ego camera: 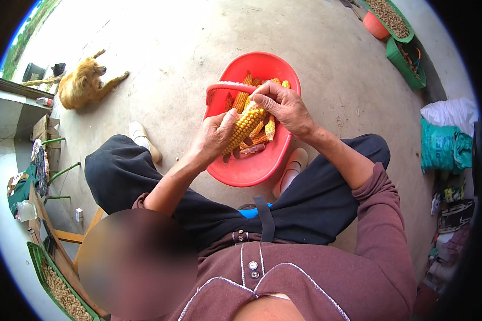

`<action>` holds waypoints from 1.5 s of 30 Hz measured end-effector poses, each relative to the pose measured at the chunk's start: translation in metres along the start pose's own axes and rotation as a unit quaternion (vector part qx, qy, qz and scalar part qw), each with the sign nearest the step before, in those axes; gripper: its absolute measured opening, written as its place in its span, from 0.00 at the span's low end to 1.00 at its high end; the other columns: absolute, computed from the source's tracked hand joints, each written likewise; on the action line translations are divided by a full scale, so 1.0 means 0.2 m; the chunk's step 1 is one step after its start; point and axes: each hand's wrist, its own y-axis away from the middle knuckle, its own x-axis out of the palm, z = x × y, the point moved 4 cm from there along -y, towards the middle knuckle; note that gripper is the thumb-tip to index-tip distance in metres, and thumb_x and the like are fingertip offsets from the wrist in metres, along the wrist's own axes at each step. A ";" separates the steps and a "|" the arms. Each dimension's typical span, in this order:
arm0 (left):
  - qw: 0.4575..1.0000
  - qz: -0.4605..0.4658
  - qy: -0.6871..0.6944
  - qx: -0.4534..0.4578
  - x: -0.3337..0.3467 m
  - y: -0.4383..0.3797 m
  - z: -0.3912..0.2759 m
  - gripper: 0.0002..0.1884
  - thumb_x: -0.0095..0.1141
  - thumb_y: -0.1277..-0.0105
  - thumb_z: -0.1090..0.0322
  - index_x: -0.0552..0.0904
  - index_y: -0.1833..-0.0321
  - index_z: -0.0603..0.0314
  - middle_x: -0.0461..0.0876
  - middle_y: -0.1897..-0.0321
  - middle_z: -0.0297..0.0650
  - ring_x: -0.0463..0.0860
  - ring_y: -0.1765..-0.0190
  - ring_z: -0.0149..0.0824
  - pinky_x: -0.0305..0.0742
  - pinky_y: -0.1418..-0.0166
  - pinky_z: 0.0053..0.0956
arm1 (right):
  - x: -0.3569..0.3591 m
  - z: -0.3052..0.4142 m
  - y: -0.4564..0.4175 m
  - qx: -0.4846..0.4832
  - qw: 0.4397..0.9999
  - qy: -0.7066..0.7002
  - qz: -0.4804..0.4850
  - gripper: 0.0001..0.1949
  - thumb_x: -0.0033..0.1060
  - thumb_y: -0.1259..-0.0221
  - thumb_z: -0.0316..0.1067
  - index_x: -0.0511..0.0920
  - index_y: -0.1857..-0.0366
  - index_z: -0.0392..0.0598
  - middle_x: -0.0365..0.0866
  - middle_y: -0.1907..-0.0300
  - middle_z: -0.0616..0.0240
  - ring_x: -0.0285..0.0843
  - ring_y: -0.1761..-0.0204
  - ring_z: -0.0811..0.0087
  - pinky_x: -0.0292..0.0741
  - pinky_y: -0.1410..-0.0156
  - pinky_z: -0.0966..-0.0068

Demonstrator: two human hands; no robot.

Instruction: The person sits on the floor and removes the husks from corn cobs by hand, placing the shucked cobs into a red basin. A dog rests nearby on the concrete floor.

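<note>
A large cob of yellow corn (pixel 245 129) is held slantwise above a red plastic basket (pixel 241 172). My left hand (pixel 215 136) grips the cob along its lower left side, thumb on top. At the cob's upper end, the thumb and fingers of my right hand (pixel 283 105) are pinched together; whether a kernel or husk lies between them is hidden. The tip there looks pale, with some kernels gone. Below my hands, several more corn cobs (pixel 270 128) lie in the basket, whose handle (pixel 229 85) is tipped to the left side.
A tan dog (pixel 82 84) lies on the concrete floor (pixel 164 52) at upper left. Green containers of peanuts (pixel 389 18) and a teal sack (pixel 444 144) line the right wall. A green-legged chair (pixel 58 172) stands left. My shoes (pixel 295 164) flank the basket.
</note>
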 end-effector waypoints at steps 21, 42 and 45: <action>0.991 0.108 0.077 0.006 0.03 0.05 -0.11 0.31 0.45 0.22 0.45 0.76 0.35 0.70 0.85 0.53 0.42 0.86 0.56 0.31 0.82 0.56 0.23 | -0.10 0.02 -0.02 -0.027 0.997 -0.068 -0.029 0.11 0.53 0.24 0.39 0.79 0.54 0.42 0.82 0.63 0.70 0.79 0.58 0.81 0.78 0.48 0.79; 0.998 0.057 0.027 0.008 -0.01 0.02 -0.04 0.27 0.48 0.24 0.41 0.84 0.50 0.62 0.80 0.75 0.33 0.76 0.77 0.22 0.70 0.75 0.17 | -0.12 0.00 -0.04 0.000 0.993 -0.089 -0.082 0.12 0.52 0.23 0.40 0.81 0.57 0.44 0.80 0.65 0.74 0.76 0.61 0.85 0.76 0.51 0.84; 1.000 0.021 0.019 -0.009 -0.02 0.03 -0.04 0.26 0.48 0.24 0.42 0.85 0.56 0.61 0.78 0.79 0.32 0.74 0.80 0.21 0.65 0.78 0.17 | -0.12 -0.01 -0.05 -0.002 0.993 -0.079 -0.082 0.12 0.52 0.23 0.40 0.81 0.57 0.44 0.80 0.65 0.75 0.76 0.61 0.86 0.76 0.52 0.84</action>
